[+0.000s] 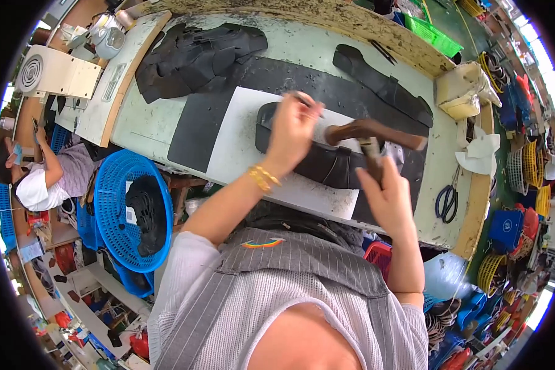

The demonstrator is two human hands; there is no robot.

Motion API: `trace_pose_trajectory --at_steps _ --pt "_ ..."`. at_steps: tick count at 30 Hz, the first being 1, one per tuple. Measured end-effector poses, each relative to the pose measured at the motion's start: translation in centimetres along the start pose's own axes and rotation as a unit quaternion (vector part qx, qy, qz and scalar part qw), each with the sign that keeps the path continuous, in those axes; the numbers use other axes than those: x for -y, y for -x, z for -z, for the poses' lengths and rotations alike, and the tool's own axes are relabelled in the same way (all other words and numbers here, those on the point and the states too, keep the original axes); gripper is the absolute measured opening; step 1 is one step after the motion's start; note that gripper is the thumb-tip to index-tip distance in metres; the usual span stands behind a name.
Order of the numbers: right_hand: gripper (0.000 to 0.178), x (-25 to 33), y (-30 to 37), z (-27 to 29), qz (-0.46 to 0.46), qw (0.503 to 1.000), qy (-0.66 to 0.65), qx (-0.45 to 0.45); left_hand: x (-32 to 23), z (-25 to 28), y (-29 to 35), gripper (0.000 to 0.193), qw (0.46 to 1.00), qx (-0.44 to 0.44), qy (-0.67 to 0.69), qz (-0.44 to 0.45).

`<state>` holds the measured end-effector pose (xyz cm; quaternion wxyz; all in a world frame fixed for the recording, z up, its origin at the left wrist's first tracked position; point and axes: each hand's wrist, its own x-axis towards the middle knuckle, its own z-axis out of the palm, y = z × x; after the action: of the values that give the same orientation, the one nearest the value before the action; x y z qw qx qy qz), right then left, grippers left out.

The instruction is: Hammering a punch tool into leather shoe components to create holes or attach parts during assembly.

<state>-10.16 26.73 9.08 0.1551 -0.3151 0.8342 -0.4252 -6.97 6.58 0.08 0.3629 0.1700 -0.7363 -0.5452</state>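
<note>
Head view, looking down over my chest: my left hand (293, 126) is raised over the worktable (148, 117), fingers pinched around a thin pen (307, 102) whose tip sits above the black leather piece (327, 163) lying on the white sheet (240, 139). My right hand (385, 194) is closed around the handle of a hammer (376, 132), whose brown head lies across that same leather piece, touching it. A heap of black cut pieces (194, 58) rests at the far left of the table, and a long black strip (382, 86) lies toward the far right. Black scissors (447, 202) lie near the right edge, just beside a crumpled white cloth (480, 151) and below a cream box (462, 92). To my left, off the table, a round blue basket (114, 185) holds a stack of black cut parts (147, 213) and a small white tag. A green crate (435, 36) sits beyond the table's far edge; what is in it I cannot tell. Yellow and blue baskets (530, 163) crowd the right side, their contents too small to make out. Another person in a white top (34, 188) bends at the far left, well apart from me.
</note>
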Motion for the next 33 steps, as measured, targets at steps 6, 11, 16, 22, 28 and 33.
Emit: trace_pose_trajectory --at_steps 6,11,16,22,28,33 --pt "0.026 -1.6 -2.2 -6.6 0.057 0.983 0.125 0.123 1.8 9.5 -2.7 0.007 0.988 0.023 0.103 0.116" --pt "0.026 -1.6 -3.0 -6.1 0.056 0.980 0.118 0.149 2.6 9.8 -2.5 0.005 0.975 0.094 0.071 0.191" --pt "0.026 -0.4 -3.2 -6.0 0.035 0.981 0.112 0.157 2.8 9.9 -2.6 0.005 0.972 0.071 0.104 0.199" --pt "0.028 2.7 -6.2 -2.9 0.000 0.987 0.120 0.110 2.3 10.1 -2.9 0.005 0.978 0.168 -0.048 0.116" --pt "0.020 7.9 -8.1 -3.9 0.178 0.979 0.077 -0.062 1.1 9.3 -2.4 0.004 0.962 0.156 -0.221 -0.028" --pt "0.026 1.9 -5.1 -4.7 0.049 0.983 0.079 0.161 2.4 9.5 -3.5 0.007 0.981 0.132 -0.020 0.142"
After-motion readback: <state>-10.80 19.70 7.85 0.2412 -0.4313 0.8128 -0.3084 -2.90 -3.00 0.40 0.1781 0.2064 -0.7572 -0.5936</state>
